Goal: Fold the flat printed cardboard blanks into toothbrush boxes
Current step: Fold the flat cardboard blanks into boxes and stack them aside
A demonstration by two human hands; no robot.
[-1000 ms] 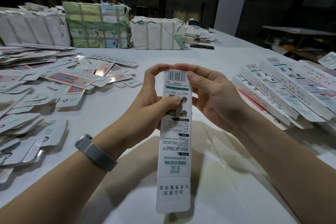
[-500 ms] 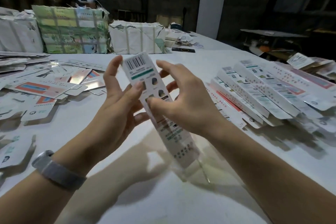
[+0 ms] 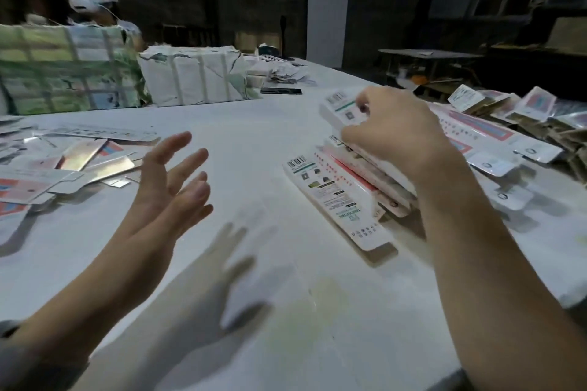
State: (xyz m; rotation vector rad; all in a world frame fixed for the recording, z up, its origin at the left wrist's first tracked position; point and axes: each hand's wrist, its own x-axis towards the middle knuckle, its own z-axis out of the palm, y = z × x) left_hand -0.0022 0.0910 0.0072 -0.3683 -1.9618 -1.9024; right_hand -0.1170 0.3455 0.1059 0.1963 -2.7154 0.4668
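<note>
With your right hand (image 3: 394, 133) pinching the folded box (image 3: 341, 109) over the finished pile (image 3: 359, 181) at 2 o'clock, lay it flat and aligned, keeping your spread, empty left hand (image 3: 171, 181) ready for the blanks (image 3: 85, 159) at 9 o'clock.

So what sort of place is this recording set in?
Probably a hand-packing workshop or warehouse. Flat blanks and folded boxes litter a long white table, with strapped bundles stacked at the back. The right hand grips a box.
</note>
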